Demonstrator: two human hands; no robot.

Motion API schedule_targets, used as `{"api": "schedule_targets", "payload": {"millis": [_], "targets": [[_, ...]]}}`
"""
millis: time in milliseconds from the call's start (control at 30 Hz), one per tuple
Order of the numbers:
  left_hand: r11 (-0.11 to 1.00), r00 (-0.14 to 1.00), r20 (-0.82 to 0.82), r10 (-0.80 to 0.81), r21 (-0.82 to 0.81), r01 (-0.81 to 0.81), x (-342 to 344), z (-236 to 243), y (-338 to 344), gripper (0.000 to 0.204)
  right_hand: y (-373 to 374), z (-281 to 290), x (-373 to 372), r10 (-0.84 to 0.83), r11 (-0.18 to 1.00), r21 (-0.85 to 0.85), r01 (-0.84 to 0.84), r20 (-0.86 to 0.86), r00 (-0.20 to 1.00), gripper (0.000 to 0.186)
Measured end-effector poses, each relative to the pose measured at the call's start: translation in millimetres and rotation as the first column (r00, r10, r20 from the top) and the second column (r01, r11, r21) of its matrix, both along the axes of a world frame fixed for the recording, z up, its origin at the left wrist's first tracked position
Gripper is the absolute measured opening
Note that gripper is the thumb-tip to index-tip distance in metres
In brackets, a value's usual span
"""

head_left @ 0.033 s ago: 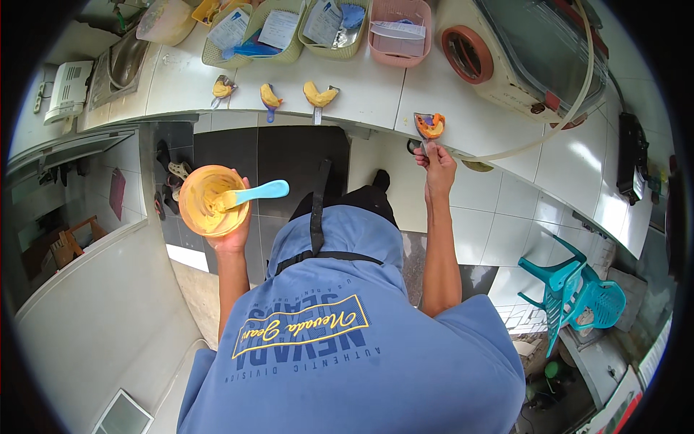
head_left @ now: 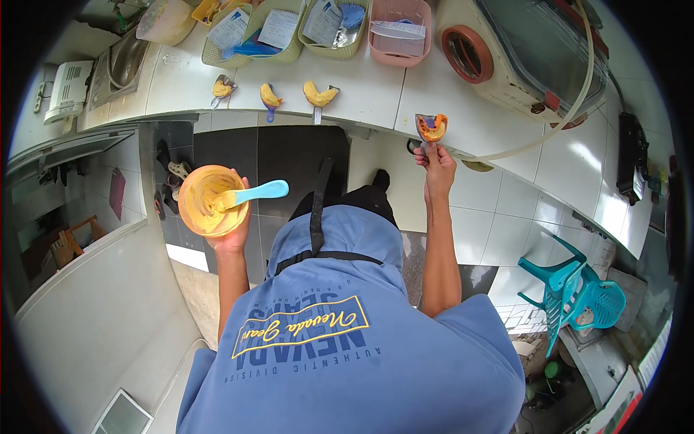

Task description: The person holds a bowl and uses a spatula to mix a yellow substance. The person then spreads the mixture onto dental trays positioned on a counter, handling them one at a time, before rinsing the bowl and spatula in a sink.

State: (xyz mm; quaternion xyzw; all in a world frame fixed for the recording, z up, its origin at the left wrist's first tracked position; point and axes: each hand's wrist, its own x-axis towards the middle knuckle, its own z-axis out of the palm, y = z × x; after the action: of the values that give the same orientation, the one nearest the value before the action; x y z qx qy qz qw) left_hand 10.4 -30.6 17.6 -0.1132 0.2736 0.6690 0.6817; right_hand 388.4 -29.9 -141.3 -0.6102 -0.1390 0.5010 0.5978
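My left hand (head_left: pixel 238 235) is closed round the side and underside of an orange mixing bowl (head_left: pixel 188 220). Thick yellow plaster-like paste (head_left: pixel 212 205) coats its inside. A light blue spatula (head_left: pixel 263 190) rests in the bowl, its blade in the paste and its handle over the rim. By its handle, my right hand (head_left: pixel 438 171) pinches a dental impression tray (head_left: pixel 432 129) with orange material in it, held at the counter's edge. Three more trays lie on the counter to the left, a small one (head_left: pixel 223 87), a blue-handled one (head_left: pixel 270 100) and a larger one (head_left: pixel 319 96), all bearing yellow paste.
Along the back of the white counter (head_left: pixel 340 76) stand green baskets (head_left: pixel 278 36) and a pink basket (head_left: pixel 399 54) with papers and bags. A box-like machine (head_left: pixel 520 65) with a round port and hose sits to the right. Turquoise plastic chairs (head_left: pixel 596 300) stand at right.
The impression tray in my right hand has turned slightly and shifted a little to the right. My left hand, the bowl and the spatula stay nearly still.
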Motion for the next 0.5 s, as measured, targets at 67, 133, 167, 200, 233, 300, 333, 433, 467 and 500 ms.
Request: {"api": "schedule_targets", "payload": {"millis": [67,133,167,200,233,300,333,433,467,500], "targets": [[1.0,1.0,0.017,-0.007,-0.007,0.007,-1,1,1,0.049,3,-7,0,0.018,1.0,0.013,-0.018,0.034,0.999,0.027],[1.0,0.998,-0.053,-0.022,0.0,0.022,1,0,-2,0.05,2,-13,5,0.037,0.999,0.025,-0.039,0.07,0.997,0.027],[1.0,0.998,-0.058,-0.024,-0.001,0.024,-1,2,0,0.05,2,-13,2,0.032,0.999,-0.006,-0.031,0.063,0.998,0.027],[1.0,0.998,-0.053,-0.02,0.001,0.02,-1,4,3,0.052,2,-14,-2,0.026,0.999,-0.037,-0.024,0.055,0.998,0.027],[1.0,0.999,-0.048,-0.017,0.003,0.017,-3,5,5,0.054,1,-14,-5,0.024,0.999,-0.038,-0.022,0.051,0.998,0.027],[1.0,0.998,-0.053,-0.024,0.006,0.024,-3,4,3,0.057,2,-9,-4,0.023,1.0,0.0,-0.023,0.04,0.999,0.027],[0.999,0.998,-0.057,-0.032,0.01,0.033,-3,3,2,0.059,4,-10,-2,0.025,1.0,-0.001,-0.025,0.04,0.999,0.027],[0.999,0.992,-0.127,0.003,-0.045,-0.009,-5,6,9,0.062,11,-11,-4,0.033,0.999,-0.043,-0.032,0.014,0.999,0.027],[0.999,0.992,-0.127,0.003,-0.047,-0.009,-5,5,8,0.062,9,-9,-4,0.023,1.0,-0.02,-0.022,0.026,0.999,0.027],[1.0,0.996,-0.088,-0.022,-0.002,0.022,-4,5,7,0.063,7,-8,-5,0.012,1.0,0.003,-0.013,0.037,0.999,0.027]]}}
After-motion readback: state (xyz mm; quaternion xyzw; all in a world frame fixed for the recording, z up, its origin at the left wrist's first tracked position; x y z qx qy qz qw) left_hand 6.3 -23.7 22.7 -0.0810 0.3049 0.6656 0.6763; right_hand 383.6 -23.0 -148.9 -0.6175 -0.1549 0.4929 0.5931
